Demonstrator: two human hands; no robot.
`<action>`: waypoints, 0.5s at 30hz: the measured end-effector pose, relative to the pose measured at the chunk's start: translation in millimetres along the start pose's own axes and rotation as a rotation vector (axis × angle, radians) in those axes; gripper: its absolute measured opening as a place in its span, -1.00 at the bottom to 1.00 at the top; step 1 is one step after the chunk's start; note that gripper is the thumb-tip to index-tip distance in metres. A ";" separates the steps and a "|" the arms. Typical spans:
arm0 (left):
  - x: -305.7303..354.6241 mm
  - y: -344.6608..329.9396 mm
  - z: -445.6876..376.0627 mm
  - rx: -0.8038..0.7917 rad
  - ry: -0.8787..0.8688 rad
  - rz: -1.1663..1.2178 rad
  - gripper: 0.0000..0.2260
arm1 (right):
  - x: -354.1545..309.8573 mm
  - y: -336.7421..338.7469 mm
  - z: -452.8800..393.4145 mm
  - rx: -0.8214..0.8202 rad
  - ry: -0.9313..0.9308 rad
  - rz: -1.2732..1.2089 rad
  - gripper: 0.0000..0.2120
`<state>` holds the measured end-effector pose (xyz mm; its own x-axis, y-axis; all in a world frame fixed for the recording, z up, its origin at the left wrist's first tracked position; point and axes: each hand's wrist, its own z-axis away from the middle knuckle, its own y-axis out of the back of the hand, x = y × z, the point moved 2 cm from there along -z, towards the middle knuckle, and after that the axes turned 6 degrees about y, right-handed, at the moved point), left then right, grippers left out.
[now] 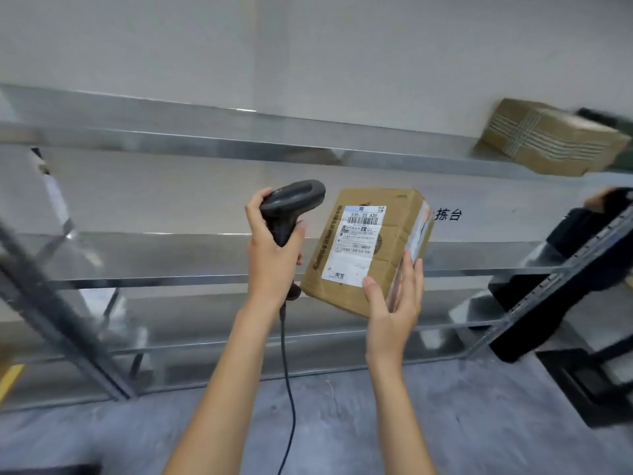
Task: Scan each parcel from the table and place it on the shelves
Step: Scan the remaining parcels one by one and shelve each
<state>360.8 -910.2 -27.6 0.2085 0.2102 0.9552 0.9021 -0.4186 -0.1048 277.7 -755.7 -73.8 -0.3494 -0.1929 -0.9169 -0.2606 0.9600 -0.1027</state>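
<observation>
My right hand (pixel 394 303) grips a brown cardboard parcel (pixel 394 241) by its lower right corner, thumb on the front and fingers along the side. A white shipping label with a barcode (pixel 358 245) faces me. My left hand (pixel 270 255) grips the handle of a dark grey barcode scanner (pixel 291 204), whose head points right, just left of the parcel's top. The scanner's black cable (pixel 287 389) hangs down between my forearms. Both are held up in front of the metal shelves (pixel 171 279).
Another taped cardboard box (pixel 548 142) sits on the upper shelf at the right. A dark shelf upright (pixel 561 279) and a person in dark clothing (pixel 534 303) stand at the right. A slanted upright (pixel 61 320) crosses the left. Grey floor lies below.
</observation>
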 end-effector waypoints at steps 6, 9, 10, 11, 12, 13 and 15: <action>15.7 -85.9 20.8 -0.121 -0.066 0.011 -0.46 | -14.4 91.7 -57.7 0.058 0.034 -0.071 -0.34; 21.4 -121.4 29.7 -0.135 -0.092 0.023 -0.44 | -21.4 132.2 -84.0 0.032 0.036 -0.111 -0.37; 22.7 -132.6 32.5 -0.139 -0.095 0.031 -0.44 | -23.1 145.1 -92.0 0.026 0.026 -0.107 -0.36; 23.8 -143.6 35.5 -0.146 -0.094 0.045 -0.44 | -24.8 157.6 -99.7 0.023 0.012 -0.103 -0.34; 25.0 -154.4 38.6 -0.158 -0.087 0.063 -0.45 | -26.3 169.6 -107.7 0.019 0.001 -0.105 -0.31; 26.0 -165.1 41.7 -0.173 -0.077 0.083 -0.47 | -28.0 180.9 -115.5 0.013 -0.007 -0.114 -0.29; 27.3 -184.4 46.7 -0.208 -0.047 0.118 -0.50 | -32.8 199.2 -130.2 -0.004 -0.028 -0.141 -0.30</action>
<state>217.8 -786.0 4.8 0.3296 0.1876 0.9253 0.7742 -0.6146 -0.1512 120.1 -584.6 -14.0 -0.2833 -0.3202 -0.9040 -0.3092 0.9228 -0.2300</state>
